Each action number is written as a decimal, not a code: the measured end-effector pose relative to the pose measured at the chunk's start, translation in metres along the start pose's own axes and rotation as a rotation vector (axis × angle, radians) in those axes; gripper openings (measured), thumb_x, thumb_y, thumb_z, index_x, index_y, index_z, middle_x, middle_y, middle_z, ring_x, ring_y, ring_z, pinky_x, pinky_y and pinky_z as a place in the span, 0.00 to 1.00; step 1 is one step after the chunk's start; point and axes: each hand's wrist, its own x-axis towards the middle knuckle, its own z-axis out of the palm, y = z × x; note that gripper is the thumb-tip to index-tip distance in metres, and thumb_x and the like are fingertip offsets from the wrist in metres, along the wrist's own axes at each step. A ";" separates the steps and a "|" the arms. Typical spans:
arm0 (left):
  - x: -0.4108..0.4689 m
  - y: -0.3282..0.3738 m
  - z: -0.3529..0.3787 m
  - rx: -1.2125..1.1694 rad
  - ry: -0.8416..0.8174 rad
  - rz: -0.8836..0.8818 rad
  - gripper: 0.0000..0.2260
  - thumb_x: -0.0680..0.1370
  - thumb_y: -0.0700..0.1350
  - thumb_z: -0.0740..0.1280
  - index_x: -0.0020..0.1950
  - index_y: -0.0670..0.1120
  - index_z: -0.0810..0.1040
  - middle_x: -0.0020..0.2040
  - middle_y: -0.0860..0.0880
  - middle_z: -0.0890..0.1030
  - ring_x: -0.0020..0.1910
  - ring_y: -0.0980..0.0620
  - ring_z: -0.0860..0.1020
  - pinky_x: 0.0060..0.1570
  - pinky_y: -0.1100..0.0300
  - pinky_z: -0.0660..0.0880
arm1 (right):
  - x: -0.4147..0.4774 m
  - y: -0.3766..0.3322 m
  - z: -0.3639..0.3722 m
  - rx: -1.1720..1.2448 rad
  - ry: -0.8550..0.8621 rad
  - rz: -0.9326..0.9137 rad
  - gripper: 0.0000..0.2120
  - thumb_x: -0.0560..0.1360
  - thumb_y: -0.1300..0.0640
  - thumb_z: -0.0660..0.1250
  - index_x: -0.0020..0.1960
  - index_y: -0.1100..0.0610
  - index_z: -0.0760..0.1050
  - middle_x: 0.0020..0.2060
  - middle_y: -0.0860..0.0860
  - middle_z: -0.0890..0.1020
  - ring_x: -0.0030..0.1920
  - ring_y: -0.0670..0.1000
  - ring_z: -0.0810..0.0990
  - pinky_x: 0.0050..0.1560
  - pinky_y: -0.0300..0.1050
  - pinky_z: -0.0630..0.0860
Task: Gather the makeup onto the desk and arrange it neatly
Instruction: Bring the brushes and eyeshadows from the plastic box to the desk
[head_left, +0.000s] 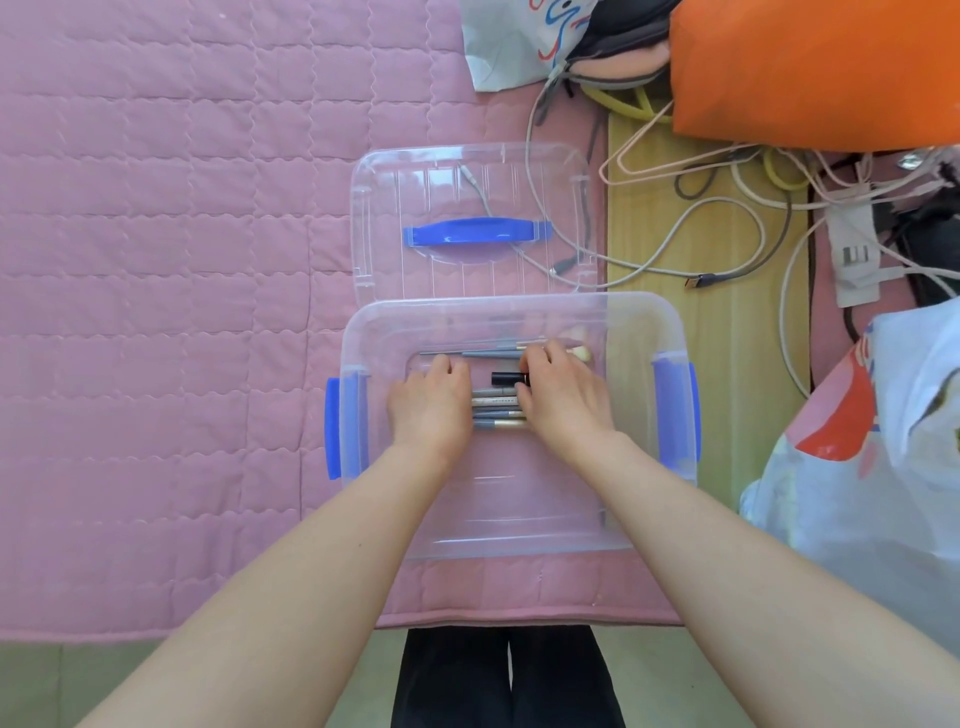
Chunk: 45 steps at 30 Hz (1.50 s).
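Resting my left hand (428, 405), right hand (563, 400) in clear box (670, 332), frame centre; fingers (447, 366) curled over makeup pencils (496, 410), cannot tell if grasping.

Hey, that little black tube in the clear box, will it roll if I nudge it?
Probably: the black tube looks round and lies on its side on the smooth floor of the clear box, so it may roll, though the pencils alongside would likely stop it. It looks short and rigid, so probably light.

The person's 2 forearms (322, 545) are bare, and black trousers (457, 675) cover the legs.
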 end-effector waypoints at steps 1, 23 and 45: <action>0.001 0.000 0.001 0.002 -0.001 0.003 0.12 0.76 0.36 0.59 0.57 0.45 0.71 0.54 0.47 0.74 0.49 0.42 0.76 0.36 0.53 0.62 | 0.000 0.001 -0.001 -0.015 -0.010 0.000 0.12 0.78 0.53 0.60 0.58 0.58 0.69 0.58 0.54 0.73 0.55 0.58 0.75 0.41 0.47 0.65; 0.000 -0.003 0.000 -0.116 -0.122 0.015 0.10 0.77 0.37 0.58 0.57 0.46 0.70 0.56 0.45 0.75 0.50 0.40 0.76 0.38 0.54 0.65 | -0.015 0.009 -0.006 -0.091 -0.082 -0.072 0.09 0.75 0.58 0.64 0.53 0.56 0.67 0.54 0.52 0.72 0.53 0.56 0.73 0.37 0.48 0.61; -0.053 0.003 -0.028 -0.927 -0.022 -0.282 0.04 0.74 0.43 0.63 0.40 0.44 0.73 0.35 0.47 0.76 0.38 0.41 0.76 0.34 0.55 0.69 | -0.037 0.015 -0.033 0.374 -0.283 0.135 0.02 0.76 0.58 0.58 0.45 0.56 0.66 0.41 0.53 0.77 0.43 0.58 0.74 0.39 0.47 0.68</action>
